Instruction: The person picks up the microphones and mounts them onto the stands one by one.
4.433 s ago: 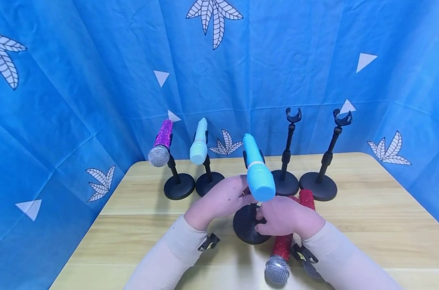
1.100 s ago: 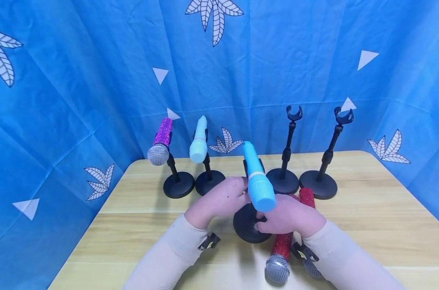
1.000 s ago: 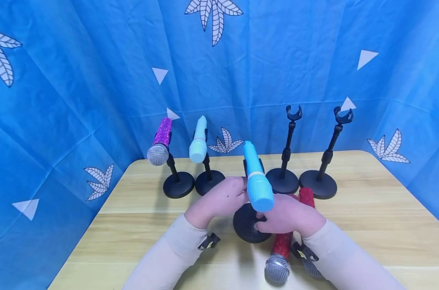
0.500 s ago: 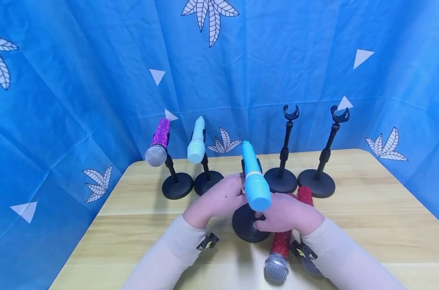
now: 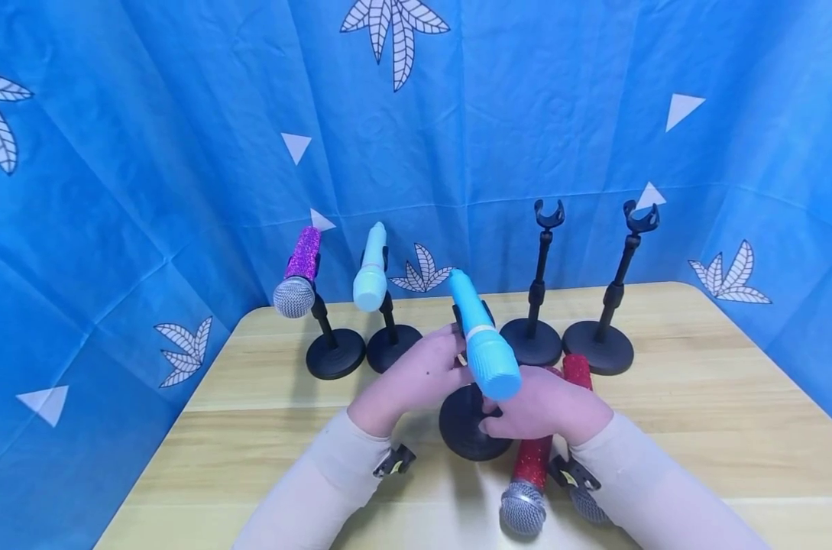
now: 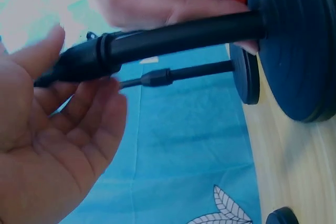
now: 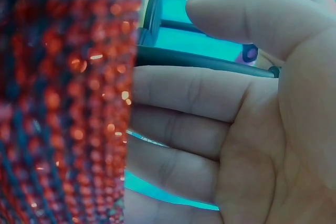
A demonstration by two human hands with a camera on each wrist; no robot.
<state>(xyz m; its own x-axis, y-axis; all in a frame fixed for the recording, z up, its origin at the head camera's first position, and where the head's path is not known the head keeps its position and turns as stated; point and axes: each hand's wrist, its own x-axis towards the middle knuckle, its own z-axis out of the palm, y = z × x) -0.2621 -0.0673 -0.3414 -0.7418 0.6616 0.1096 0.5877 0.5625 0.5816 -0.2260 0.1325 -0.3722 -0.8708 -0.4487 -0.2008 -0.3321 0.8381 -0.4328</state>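
A bright blue microphone (image 5: 491,359) rests in the clip of a black microphone stand (image 5: 467,439) at the middle of the table. My left hand (image 5: 419,374) holds the stand's collar (image 6: 86,56) under the clip, thumb on one side and curled fingers on the other. Low on the pole is my right hand (image 5: 546,405); its fairly straight fingers (image 7: 184,90) touch the pole near the base, with the thumb apart. Two red glittery microphones, a nearer one (image 5: 523,504) and a farther one (image 5: 577,370), lie beside and partly under the right hand and forearm.
At the back left, a purple microphone (image 5: 302,263) and a pale blue microphone (image 5: 372,275) sit in stands. Two stands with bare clips, one inner (image 5: 541,290) and one outer (image 5: 615,294), stand at the back right. A blue curtain (image 5: 560,92) encloses the wooden table (image 5: 697,428).
The bright blue microphone sits lower than at first. Over the last half second its head has swung right and its tail left. Both hands have stayed nearly in place; the view has shifted slightly.
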